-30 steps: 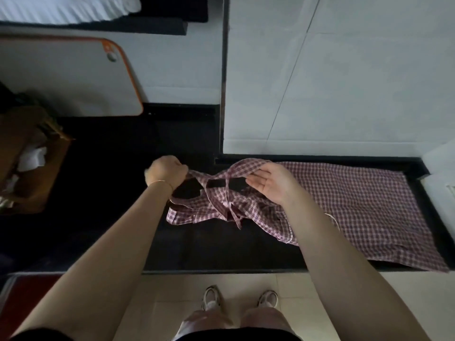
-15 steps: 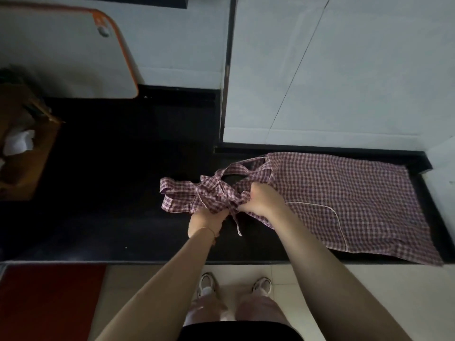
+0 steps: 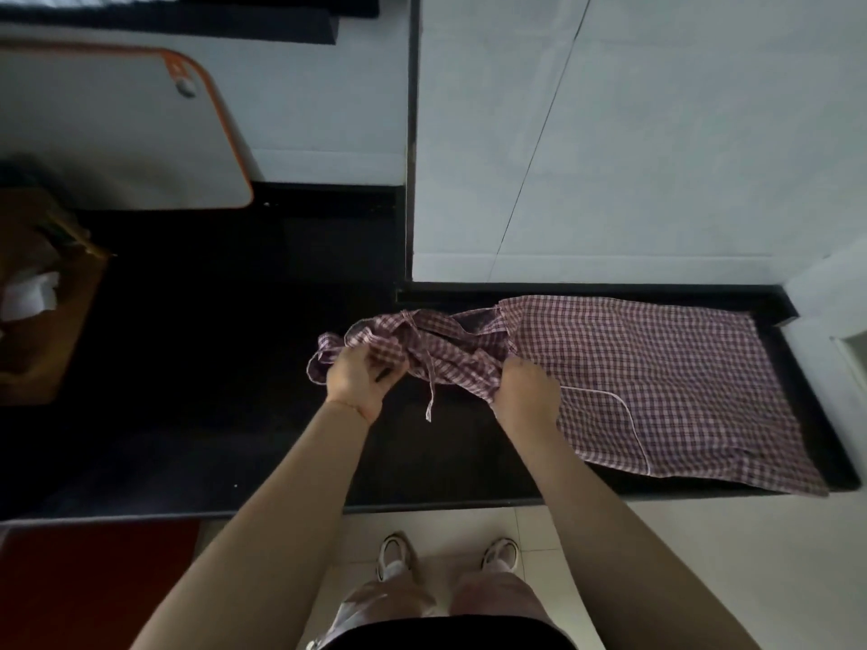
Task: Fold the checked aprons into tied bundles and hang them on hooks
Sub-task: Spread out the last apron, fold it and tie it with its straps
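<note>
Apron (image 3: 657, 368) bib bunched, straps indistinct

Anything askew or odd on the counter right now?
Only the checked apron: its near right corner hangs past the black counter edge, and its top is bunched where the left hand and right hand grip it. No spills or damage visible.

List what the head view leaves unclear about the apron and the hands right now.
- Right hand: its fingers curl under the bunched checked apron, so the grip is hidden.
- Left hand: cloth covers the fingertips.
- Hooks: none in view.
- Wooden box: cut off by the left edge, contents too dark to tell.
</note>
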Motion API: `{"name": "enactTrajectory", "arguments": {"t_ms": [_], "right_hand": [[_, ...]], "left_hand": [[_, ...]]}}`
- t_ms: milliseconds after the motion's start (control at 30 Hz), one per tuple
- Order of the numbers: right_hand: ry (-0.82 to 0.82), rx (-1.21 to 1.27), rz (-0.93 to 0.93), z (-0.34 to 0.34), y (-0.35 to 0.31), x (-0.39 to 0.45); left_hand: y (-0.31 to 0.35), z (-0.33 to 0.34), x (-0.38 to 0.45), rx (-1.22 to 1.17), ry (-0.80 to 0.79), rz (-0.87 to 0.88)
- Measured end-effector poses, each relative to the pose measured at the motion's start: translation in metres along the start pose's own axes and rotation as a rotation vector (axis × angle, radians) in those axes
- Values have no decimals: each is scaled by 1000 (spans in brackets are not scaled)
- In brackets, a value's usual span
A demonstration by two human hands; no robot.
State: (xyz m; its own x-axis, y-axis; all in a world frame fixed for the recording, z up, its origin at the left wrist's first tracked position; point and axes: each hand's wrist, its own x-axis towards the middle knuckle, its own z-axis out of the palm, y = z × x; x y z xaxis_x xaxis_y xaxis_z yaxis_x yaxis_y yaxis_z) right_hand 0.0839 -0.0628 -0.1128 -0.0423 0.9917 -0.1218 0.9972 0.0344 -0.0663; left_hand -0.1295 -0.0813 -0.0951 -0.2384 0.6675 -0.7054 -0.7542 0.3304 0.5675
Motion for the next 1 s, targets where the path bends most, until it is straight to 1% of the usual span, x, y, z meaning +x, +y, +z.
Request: {"name": "enactTrajectory", "arguments": {"t_ms": [100,133,167,233,300,333,367,400,433,467,500,533,567,600,633,667,700,733,767,800,867,900,933,1000], "right_hand": [[32,53,143,-6,12,8],[46,66,181,-6,16,10],[61,79,205,-5,19,10],[89,118,241,-2,24,10],[112,162,256,1,28,7],[105,177,248,2,29,6],[78,192,221,3,29,5],[23,220,177,4,29,5],[-64,254,122,5,26,5],[-181,276,68,5,23,4],[-286,278,17,6,19,4],[-352,266,-25,7,15,4],[-382,257,-53,9,12,4],[-394,261,-75,9,9,3],[-411,280,-92,9,6,2],[-434,310,-105,9,5,1],[-464,348,-112,9,4,1],[-503,397,-111,10,5,1],[-545,445,-109,9,6,2],[-582,471,-113,8,8,4],[-651,457,-142,4,11,6],[-676,441,-159,3,12,6],[-695,432,-166,1,15,7],[-750,444,-121,-2,18,7]], "left_hand": [[35,2,-6,-12,-33,30],[45,2,-9,33,-18,64],[53,1,-10,134,34,132],[61,-7,-9,473,199,336],[63,-26,-2,885,447,519],[63,-35,2,1097,570,567],[62,-44,8,1267,669,572],[60,-51,12,1362,738,541],[59,-55,16,1410,770,508],[55,-57,19,1432,749,507],[50,-54,19,1464,675,531],[43,-50,17,1513,579,546],[35,-45,16,1556,468,513],[26,-38,13,1600,360,399],[17,-33,9,1618,266,227],[8,-30,5,1581,187,20],[0,-28,3,1493,131,-177],[-11,-29,5,1378,91,-324],[-19,-32,8,1262,79,-384],[-27,-34,12,1137,91,-363],[-37,-33,21,942,137,-191],[-37,-29,26,842,120,-116],[-34,-19,26,717,56,-66],[-22,3,21,421,-160,-56]]}}
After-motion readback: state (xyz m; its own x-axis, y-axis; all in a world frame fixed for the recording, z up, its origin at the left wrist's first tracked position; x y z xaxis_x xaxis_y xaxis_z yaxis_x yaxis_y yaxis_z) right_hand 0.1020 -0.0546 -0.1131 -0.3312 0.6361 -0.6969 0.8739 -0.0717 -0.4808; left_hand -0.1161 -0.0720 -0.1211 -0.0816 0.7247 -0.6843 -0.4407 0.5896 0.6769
